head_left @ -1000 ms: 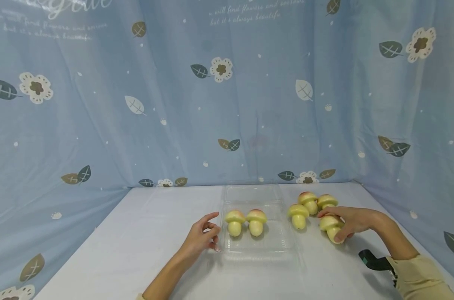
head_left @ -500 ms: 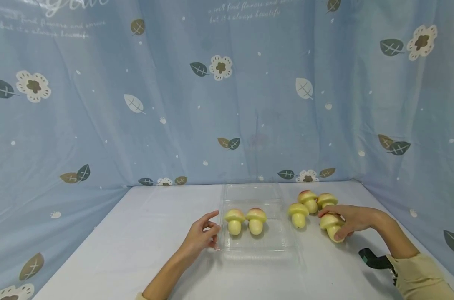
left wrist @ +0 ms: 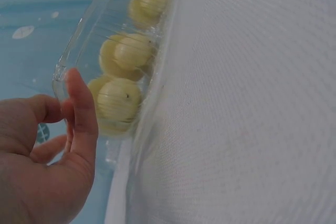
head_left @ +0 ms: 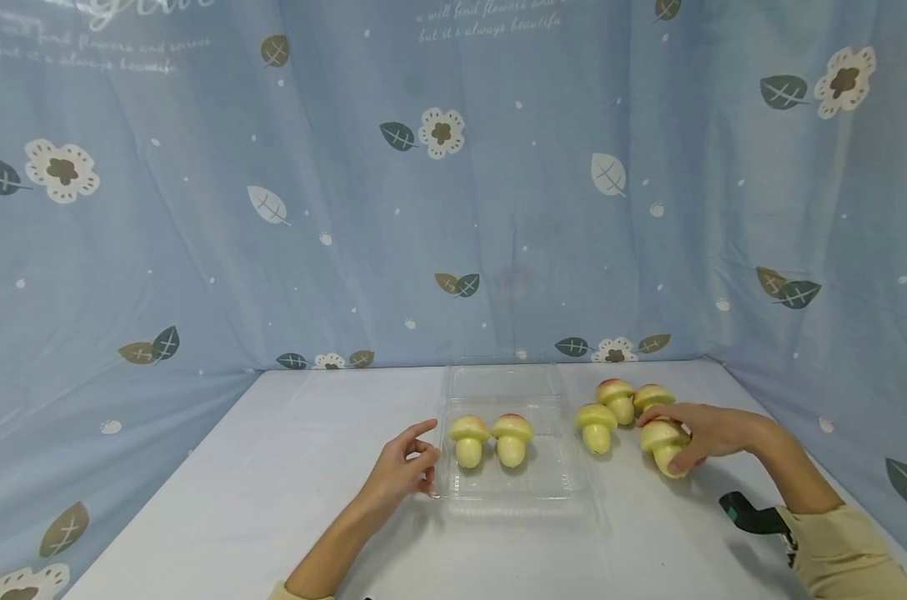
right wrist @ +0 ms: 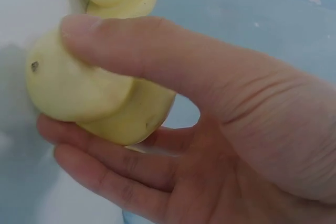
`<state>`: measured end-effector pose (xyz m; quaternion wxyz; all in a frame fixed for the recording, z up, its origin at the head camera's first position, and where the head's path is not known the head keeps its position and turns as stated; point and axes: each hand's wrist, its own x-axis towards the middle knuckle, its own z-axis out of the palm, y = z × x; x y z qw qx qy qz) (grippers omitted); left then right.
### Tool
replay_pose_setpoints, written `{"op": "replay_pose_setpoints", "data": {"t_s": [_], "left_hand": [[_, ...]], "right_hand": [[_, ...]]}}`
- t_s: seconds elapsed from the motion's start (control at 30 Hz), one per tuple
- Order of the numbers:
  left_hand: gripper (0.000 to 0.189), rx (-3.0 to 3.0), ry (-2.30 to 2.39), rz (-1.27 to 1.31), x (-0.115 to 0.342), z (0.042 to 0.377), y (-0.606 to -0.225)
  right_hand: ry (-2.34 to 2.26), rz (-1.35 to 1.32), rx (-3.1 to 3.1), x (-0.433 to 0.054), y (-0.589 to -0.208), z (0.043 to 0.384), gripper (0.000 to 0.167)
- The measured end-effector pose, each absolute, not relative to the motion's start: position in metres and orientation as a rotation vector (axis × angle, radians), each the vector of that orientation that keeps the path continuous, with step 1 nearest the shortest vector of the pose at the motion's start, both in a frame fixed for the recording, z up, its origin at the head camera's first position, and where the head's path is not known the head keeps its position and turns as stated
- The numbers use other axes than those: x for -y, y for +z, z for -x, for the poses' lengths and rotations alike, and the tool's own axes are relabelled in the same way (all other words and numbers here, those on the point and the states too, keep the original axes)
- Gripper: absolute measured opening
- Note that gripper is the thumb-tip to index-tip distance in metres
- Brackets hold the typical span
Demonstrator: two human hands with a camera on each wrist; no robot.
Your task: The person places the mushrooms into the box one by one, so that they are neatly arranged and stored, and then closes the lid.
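My right hand [head_left: 712, 435] grips a yellow toy mushroom [head_left: 662, 435] at the right of the table. In the right wrist view the thumb presses on the stem of this mushroom [right wrist: 58, 87], with fingers curled beneath it. Two more mushrooms [head_left: 468, 442] with reddish-tinged caps stand side by side in a clear plastic container [head_left: 551, 487] with its lid folded back. At the container's left edge is my left hand [head_left: 397, 475]. The left wrist view shows the left thumb and fingers [left wrist: 81, 114] pinching the clear rim [left wrist: 59, 74].
Three loose mushrooms [head_left: 596, 429] stand between the container and the back right, close to the right hand. A white cloth [head_left: 311, 433] covers the table. A blue patterned curtain [head_left: 348, 250] rises along the back and sides. A black device [head_left: 754, 515] sits by the right sleeve.
The right hand and its mushroom have shifted very slightly up and right. The left hand keeps its place at the container. The head view has tilted a little.
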<state>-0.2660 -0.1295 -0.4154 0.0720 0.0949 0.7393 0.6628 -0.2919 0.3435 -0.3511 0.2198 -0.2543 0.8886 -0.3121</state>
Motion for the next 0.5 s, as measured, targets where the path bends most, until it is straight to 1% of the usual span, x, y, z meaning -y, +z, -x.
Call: {"op": "replay_pose_setpoints", "data": {"t_s": [0.1, 0.23, 0.5], "left_hand": [[0.056, -2.223, 1.991, -0.285, 0.1292, 0.2659, -0.4151], [0.056, -2.227, 1.993, -0.281, 0.1289, 0.2662, -0.4142], [0.058, -2.215, 1.993, -0.28, 0.1293, 0.2668, -0.415]], "right_hand": [[-0.882, 0.76, -2.468, -0.3445, -0.3482, 0.291, 0.065], [-0.92, 0.77, -2.449, -0.3441, -0.3441, 0.2893, 0.062], [-0.911, 0.754, -2.51, -0.3423, -0.3418, 0.2875, 0.065]]}}
